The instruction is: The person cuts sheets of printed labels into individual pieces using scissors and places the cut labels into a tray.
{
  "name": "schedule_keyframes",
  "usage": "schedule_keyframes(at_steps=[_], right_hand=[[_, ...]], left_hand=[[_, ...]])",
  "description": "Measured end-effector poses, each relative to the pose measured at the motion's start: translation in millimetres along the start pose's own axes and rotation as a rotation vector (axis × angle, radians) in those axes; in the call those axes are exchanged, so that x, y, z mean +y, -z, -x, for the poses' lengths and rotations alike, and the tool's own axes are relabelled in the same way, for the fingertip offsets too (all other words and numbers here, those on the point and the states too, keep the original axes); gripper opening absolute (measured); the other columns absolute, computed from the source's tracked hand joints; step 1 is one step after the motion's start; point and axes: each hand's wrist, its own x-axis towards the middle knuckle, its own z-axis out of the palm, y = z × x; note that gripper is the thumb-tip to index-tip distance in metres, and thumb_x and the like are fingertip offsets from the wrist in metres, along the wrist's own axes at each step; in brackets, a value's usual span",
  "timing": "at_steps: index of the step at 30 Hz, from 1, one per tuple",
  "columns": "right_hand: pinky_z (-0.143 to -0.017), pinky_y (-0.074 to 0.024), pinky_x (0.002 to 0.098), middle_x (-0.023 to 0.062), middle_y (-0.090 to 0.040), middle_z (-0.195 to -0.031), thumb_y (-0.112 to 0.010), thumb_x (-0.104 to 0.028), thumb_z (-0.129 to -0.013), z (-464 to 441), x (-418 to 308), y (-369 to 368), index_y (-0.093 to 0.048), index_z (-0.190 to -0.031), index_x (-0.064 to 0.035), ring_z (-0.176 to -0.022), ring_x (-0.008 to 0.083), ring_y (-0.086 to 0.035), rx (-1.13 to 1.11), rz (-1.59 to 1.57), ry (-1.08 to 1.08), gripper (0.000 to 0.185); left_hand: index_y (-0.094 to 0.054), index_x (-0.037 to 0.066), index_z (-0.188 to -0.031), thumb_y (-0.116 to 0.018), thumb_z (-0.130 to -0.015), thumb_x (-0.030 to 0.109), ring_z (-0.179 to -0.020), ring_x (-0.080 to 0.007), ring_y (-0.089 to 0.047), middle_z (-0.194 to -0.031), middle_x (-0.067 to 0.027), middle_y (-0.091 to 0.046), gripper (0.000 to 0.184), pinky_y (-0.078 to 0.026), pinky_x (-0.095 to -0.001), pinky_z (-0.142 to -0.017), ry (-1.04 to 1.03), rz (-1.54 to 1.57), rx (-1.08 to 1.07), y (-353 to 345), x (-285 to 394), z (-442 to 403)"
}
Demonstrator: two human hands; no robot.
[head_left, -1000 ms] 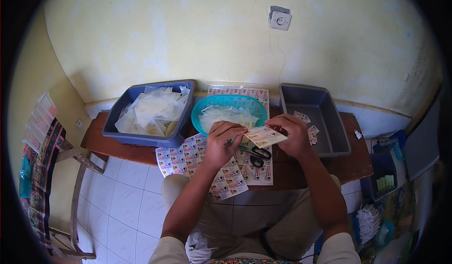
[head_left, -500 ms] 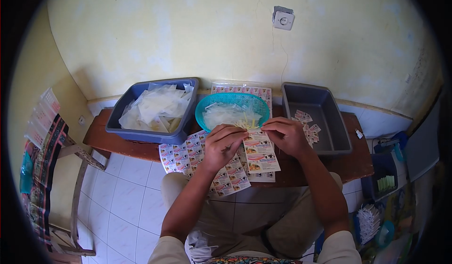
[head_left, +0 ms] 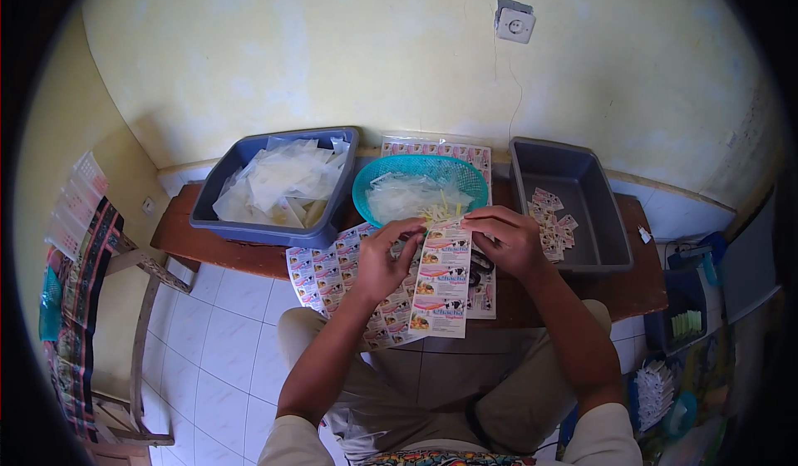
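A narrow strip of printed labels (head_left: 440, 287) hangs between my hands, pictures and lettering facing me. My right hand (head_left: 509, 240) pinches its upper right edge between thumb and fingers. At the upper left edge, my left hand (head_left: 387, 258) has its fingers curled in against the strip; the exact contact of its thumb is hard to see. Just beyond the fingertips is a turquoise basket (head_left: 363, 182) with clear plastic pieces and thin yellowish strips (head_left: 445, 208). Larger label sheets (head_left: 328, 271) lie beneath my left forearm, partly hidden.
On the wooden bench (head_left: 237, 250), a grey-blue tub (head_left: 312, 237) of plastic bags stands left. A grey tub (head_left: 598, 216) with cut labels (head_left: 550, 221) stands right. More label sheets (head_left: 478, 158) lie behind the basket, against the wall with a socket (head_left: 515, 25).
The label strip has shifted down and left, and more of it shows below my hands. My left hand has moved slightly, its thumb now further from the fingertips. The camera view has shifted a little.
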Motion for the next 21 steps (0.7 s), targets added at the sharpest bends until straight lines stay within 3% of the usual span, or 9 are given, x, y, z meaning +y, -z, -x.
schedule_keyframes(at_steps=[1,3,4,7,21], right_hand=[[-0.075,-0.066,0.0355,0.0066,-0.079,-0.106,-0.087,0.0,-0.081,-1.2,-0.8,-1.7,-0.082,-0.101,-0.0084,-0.089,0.0249,-0.08,0.018,0.03,0.035,0.022],[-0.075,-0.0661,0.0353,0.0054,-0.079,-0.105,-0.087,0.0,-0.079,-2.6,0.0,-6.5,-0.083,-0.101,-0.0085,-0.089,0.0242,-0.079,0.028,0.052,0.077,0.024],[-0.076,-0.0662,0.0351,0.0042,-0.079,-0.105,-0.087,0.001,-0.078,-4.3,1.1,-8.6,-0.083,-0.1,-0.0086,-0.089,0.0234,-0.079,0.046,0.08,0.121,0.025],[-0.077,-0.0664,0.0347,0.0026,-0.078,-0.104,-0.088,0.001,-0.075,-7.9,4.9,-12.5,-0.083,-0.1,-0.009,-0.091,0.022,-0.078,0.033,0.103,0.187,0.027],[-0.081,-0.0651,0.0361,0.0027,-0.076,-0.11,-0.081,0.005,-0.077,-1.5,31.5,-16.3,-0.082,-0.11,-0.0116,-0.097,0.0235,-0.075,-0.036,0.164,0.099,0.036]], left_hand=[[-0.076,0.001,-0.126,-0.077,-0.099,0.001,-0.1,-0.0218,-0.077,-0.113,-0.0119,-0.08,0.027,-0.061,-0.0341,-0.089,0.005,0.0,0.002,-2.6,-6.0,-1.5],[-0.074,-0.001,-0.129,-0.073,-0.106,0.011,-0.099,-0.0168,-0.077,-0.112,-0.0119,-0.081,0.027,-0.062,-0.0341,-0.089,0.323,0.316,-0.011,-6.7,-10.9,-11.4],[-0.07,-0.006,-0.136,-0.069,-0.11,0.018,-0.101,-0.0123,-0.071,-0.113,-0.0089,-0.078,0.035,-0.058,-0.0303,-0.094,0.371,0.387,-0.047,-5.9,-12.8,-15.4],[-0.071,-0.004,-0.134,-0.073,-0.107,0.017,-0.101,-0.0122,-0.072,-0.114,-0.0089,-0.079,0.034,-0.059,-0.0296,-0.093,0.53,0.519,-0.049,-5.5,-16.4,-32.7],[-0.077,0.002,-0.126,-0.079,-0.101,0.01,-0.103,-0.0143,-0.074,-0.118,-0.0092,-0.08,0.027,-0.06,-0.0321,-0.095,0.621,0.652,-0.083,-8.2,-48.5,-59.8]])
